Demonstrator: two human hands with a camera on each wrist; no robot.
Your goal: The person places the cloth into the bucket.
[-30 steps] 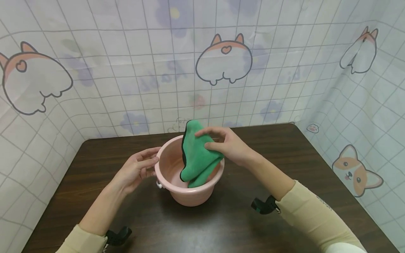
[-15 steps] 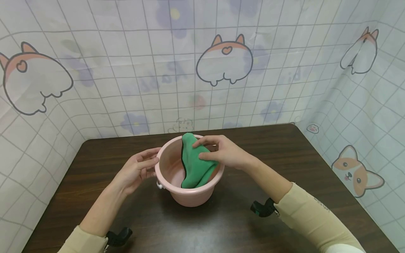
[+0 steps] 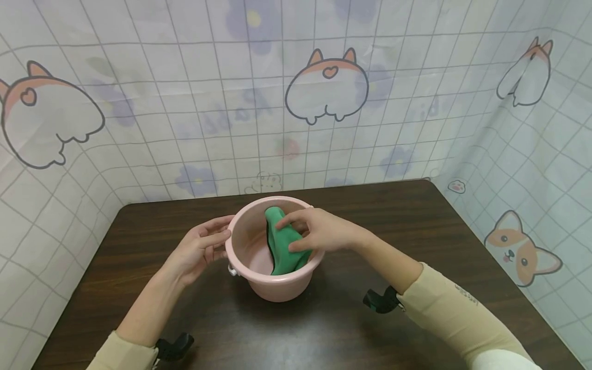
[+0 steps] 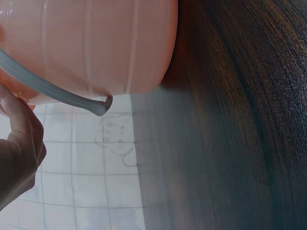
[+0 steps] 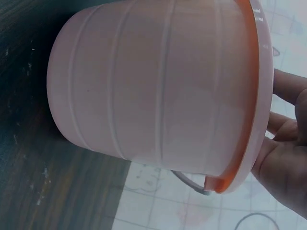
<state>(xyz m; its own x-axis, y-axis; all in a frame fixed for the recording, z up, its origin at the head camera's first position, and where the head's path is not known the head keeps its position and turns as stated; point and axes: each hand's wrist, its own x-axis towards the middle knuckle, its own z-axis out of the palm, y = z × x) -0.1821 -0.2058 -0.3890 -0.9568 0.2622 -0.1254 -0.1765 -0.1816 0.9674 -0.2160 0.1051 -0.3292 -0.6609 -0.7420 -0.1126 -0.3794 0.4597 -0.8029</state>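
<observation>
A pink bucket (image 3: 279, 290) stands upright on the dark wooden table. My left hand (image 3: 196, 252) holds its rim at the left, thumb near the top edge and fingers against the outside. Inside the bucket lies a folded green cloth (image 3: 283, 252) with a black edge. My right hand (image 3: 326, 231) reaches over the right rim and grips the cloth between thumb and fingers. In the right wrist view the bucket wall (image 5: 139, 91) hides the cloth, and part of the right hand (image 5: 288, 139) shows beyond the rim.
A grey-white bail handle (image 4: 57, 93) hangs along the bucket's outer side. The brown table (image 3: 393, 205) ends at a white sheet (image 3: 185, 103) printed with grid lines and cartoon dogs, behind and to the right. Black wrist devices (image 3: 384, 300) sit on both forearms.
The right hand has moved down into the bucket with the green cloth, whose top now sits below the far rim. The left hand and bucket have stayed put.
</observation>
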